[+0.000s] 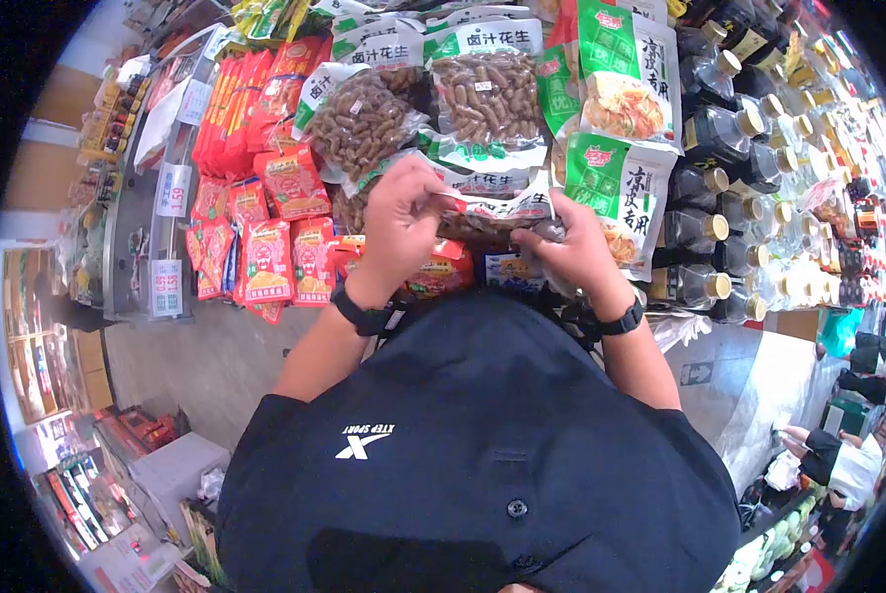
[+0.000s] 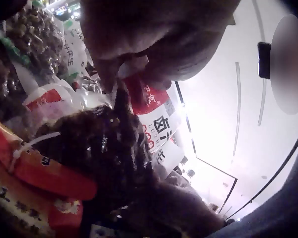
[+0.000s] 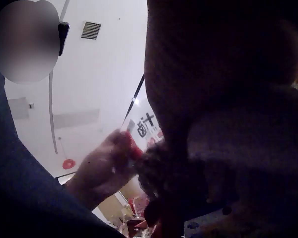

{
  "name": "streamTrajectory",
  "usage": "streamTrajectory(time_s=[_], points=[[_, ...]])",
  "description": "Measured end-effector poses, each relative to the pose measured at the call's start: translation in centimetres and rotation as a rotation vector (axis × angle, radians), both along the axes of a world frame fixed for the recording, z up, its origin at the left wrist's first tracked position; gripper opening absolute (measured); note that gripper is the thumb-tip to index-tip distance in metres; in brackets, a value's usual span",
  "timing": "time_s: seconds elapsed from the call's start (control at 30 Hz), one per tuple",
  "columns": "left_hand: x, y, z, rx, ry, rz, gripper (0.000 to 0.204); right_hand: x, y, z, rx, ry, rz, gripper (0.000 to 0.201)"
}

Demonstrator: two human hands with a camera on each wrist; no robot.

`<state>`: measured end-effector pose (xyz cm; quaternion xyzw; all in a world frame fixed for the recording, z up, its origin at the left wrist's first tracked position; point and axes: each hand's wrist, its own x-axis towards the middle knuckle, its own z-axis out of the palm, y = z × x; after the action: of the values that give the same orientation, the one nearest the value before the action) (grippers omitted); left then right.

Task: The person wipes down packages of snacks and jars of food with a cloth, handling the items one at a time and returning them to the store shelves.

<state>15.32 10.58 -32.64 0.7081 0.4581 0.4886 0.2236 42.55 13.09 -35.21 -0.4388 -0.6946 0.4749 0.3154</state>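
A clear-and-white bag of peanuts (image 1: 497, 210) is held up between both hands in front of the shirt. My left hand (image 1: 403, 222) pinches its printed top at one end, fingers curled in. At the other end my right hand (image 1: 574, 247) grips the edge, thumb across the front. The left wrist view shows the bag's dark contents (image 2: 102, 148) close up, with the left hand (image 2: 159, 34) above it. In the right wrist view the right hand (image 3: 218, 64) is mostly in shadow, and the left hand shows across the bag. More peanut bags (image 1: 487, 94) lie just beyond.
Red snack packets (image 1: 270, 272) are heaped at the left beside price tags (image 1: 171, 198). Green-and-white pouches (image 1: 621, 79) stand right of the peanuts, then rows of dark bottles (image 1: 700, 188). Grey floor (image 1: 201, 366) shows behind the display. A person (image 1: 848, 465) is at the far right.
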Motion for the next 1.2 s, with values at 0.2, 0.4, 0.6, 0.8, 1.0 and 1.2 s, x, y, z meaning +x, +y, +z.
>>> streamTrajectory(time_s=[0.2, 0.4, 0.6, 0.8, 1.0, 1.2], points=[[0.6, 0.0, -0.6, -0.050, -0.503, -0.089, 0.030, 0.0, -0.3, -1.9, 0.218, 0.044, -0.006, 0.041], [-0.6, -0.6, 1.3, -0.003, -0.551, -0.142, 0.025, -0.5, -0.6, -0.6, 0.378, 0.224, -0.086, 0.033], [-0.7, 0.5, 3.0, -0.177, -0.717, -0.150, 0.056, -2.2, -0.7, 1.4, 0.187, 0.580, -0.322, 0.027], [-0.7, 1.1, -1.1, -0.554, -0.069, -0.031, 0.052, -3.4, 1.4, -1.2, -0.130, 0.781, -0.461, 0.018], [0.0, 2.0, -4.7, -0.535, -0.088, 0.080, 0.051, -3.1, 2.4, -2.6, -0.186, 0.555, -0.425, 0.033], [1.3, 2.0, -5.6, -0.440, -0.198, 0.070, 0.049, -2.4, 1.7, -1.6, -0.158, 0.331, -0.330, 0.057]])
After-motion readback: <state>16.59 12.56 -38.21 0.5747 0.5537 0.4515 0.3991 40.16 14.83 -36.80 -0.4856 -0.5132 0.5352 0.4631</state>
